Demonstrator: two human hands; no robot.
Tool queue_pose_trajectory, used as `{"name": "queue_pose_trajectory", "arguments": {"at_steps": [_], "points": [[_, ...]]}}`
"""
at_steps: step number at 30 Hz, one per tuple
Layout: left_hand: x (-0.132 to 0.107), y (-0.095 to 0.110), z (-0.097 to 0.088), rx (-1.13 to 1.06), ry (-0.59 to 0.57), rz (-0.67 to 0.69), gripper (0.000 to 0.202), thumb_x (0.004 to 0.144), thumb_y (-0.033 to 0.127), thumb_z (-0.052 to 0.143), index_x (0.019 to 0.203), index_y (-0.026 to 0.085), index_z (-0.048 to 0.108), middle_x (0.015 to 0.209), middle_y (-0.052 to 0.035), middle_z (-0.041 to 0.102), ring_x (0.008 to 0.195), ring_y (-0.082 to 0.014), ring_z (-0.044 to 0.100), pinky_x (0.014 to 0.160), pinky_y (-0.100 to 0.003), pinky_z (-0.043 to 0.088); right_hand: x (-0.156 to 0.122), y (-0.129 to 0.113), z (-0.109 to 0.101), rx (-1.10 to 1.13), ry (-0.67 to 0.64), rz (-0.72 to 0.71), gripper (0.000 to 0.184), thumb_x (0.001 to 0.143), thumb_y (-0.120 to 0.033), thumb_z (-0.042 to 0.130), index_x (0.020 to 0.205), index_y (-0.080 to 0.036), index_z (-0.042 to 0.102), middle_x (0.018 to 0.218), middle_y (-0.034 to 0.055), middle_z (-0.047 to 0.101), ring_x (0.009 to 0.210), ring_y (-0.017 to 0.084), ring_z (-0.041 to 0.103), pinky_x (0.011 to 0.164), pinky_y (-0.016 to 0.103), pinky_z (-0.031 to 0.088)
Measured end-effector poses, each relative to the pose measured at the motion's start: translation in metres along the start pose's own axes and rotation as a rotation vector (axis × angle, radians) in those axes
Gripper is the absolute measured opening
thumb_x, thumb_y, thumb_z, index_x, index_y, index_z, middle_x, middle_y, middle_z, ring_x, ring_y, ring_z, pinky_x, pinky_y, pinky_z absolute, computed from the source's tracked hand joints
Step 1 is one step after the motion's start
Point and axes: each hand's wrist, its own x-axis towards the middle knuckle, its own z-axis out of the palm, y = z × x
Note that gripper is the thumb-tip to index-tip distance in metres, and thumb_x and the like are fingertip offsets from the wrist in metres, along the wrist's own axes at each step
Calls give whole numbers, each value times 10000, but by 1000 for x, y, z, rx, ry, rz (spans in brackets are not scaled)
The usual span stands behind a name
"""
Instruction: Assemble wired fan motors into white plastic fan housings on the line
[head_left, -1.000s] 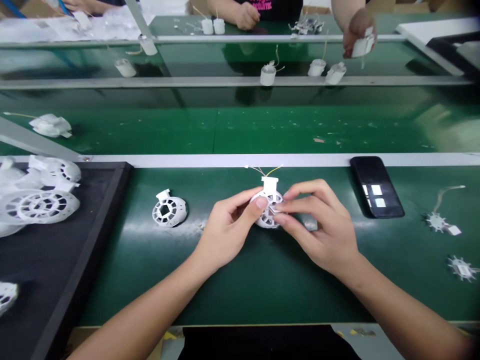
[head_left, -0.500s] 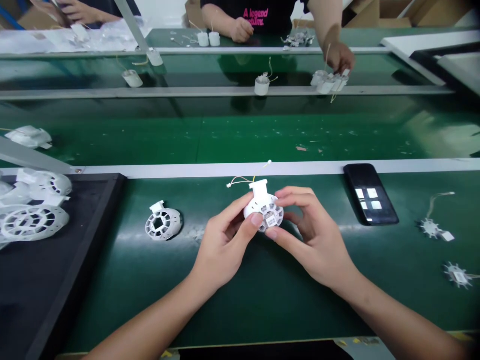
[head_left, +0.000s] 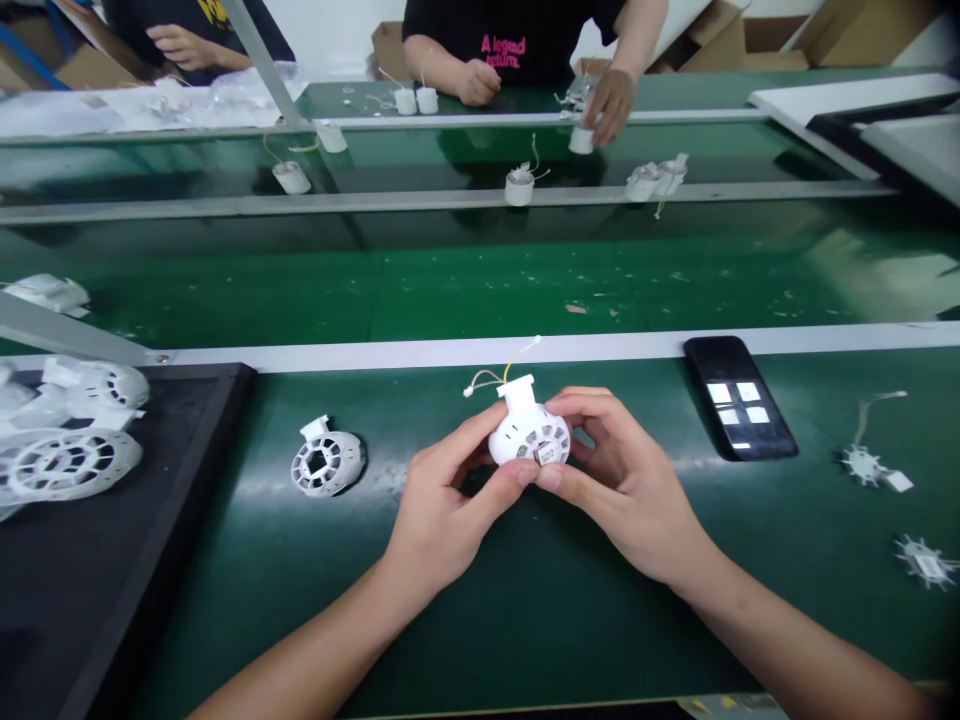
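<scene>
Between my two hands is a white plastic housing (head_left: 525, 428), rounded, with slots around its face and a short neck at the top. Thin wires with small connectors (head_left: 486, 380) come out behind the neck. My left hand (head_left: 450, 490) grips its left side, thumb at the lower edge. My right hand (head_left: 619, 470) pinches the right side, its thumb tip close to the left one. A small square labelled part sits in the middle of the face. To the left, a similar slotted housing (head_left: 341, 460) with a square central hole lies on the green table.
A phone (head_left: 739, 400) with white squares on it lies right of my hands. Spiky wired parts (head_left: 862, 465) are at far right. A black tray (head_left: 67, 600) holds white housings (head_left: 75, 462) at left. Across the conveyor, a co-worker's hand (head_left: 611, 105) holds a white cylinder (head_left: 581, 138).
My thumbs have shifted together at the housing's lower edge, and the housing is turned slightly. Across the way, the co-worker's hand has moved left with a white cylinder.
</scene>
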Motion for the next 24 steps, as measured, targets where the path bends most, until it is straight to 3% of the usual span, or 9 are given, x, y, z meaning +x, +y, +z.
{"name": "queue_pose_trajectory", "arguments": {"at_steps": [5,8,11,13,16,18,21,24], "points": [[-4,3,6,-7,-39,-36,393,948,310,747,1326,230,673,1222,-63,738,1066,-233,715,950,-322,579,-2,8,1,-62,-14,44,536,925,-356,787,1396,-342,529,1222,59,589,1090,239,630,918,401,609],[8,12,-11,174,-5,115,374,905,310,729,1257,197,677,1124,-68,741,974,-226,701,887,-313,570,-3,17,1,-234,-31,-40,639,929,-406,768,1490,-360,466,1308,81,555,1149,271,608,935,444,599],[33,31,-63,560,241,243,442,906,385,661,1300,186,641,1176,-79,724,994,-227,692,898,-302,560,-5,20,2,-410,-156,-88,629,976,-410,696,1536,-377,412,1435,91,490,1243,294,566,1006,501,569],[58,45,-108,971,443,146,491,921,450,619,1346,206,616,1191,-65,721,985,-223,703,895,-291,561,-6,17,1,-467,-269,-71,579,1007,-380,645,1535,-382,407,1482,82,474,1299,289,550,1064,511,542],[99,53,-162,1153,615,70,506,880,398,638,1319,147,653,1108,-135,724,1018,-340,694,970,-452,533,-5,9,0,-493,-347,-44,543,1003,-313,641,1509,-365,453,1478,66,505,1331,265,554,1137,481,494],[115,51,-180,1207,626,31,501,866,354,627,1315,136,669,1107,-168,715,1083,-406,678,1017,-540,497,-4,2,-1,-503,-348,-36,524,987,-287,654,1482,-353,497,1445,57,538,1312,251,574,1147,456,483],[103,44,-186,1303,577,3,564,886,368,601,1417,180,613,1358,-192,643,1317,-467,557,1142,-642,370,-5,-6,-3,-498,-319,-15,511,970,-272,663,1456,-362,533,1418,40,561,1283,239,594,1131,432,495],[51,27,-179,1439,582,89,730,953,515,535,1592,191,397,1661,-194,345,1529,-484,287,1230,-706,182,-4,-11,-6,-483,-309,16,527,951,-272,666,1453,-367,538,1420,41,568,1261,242,614,1086,415,530]]}}
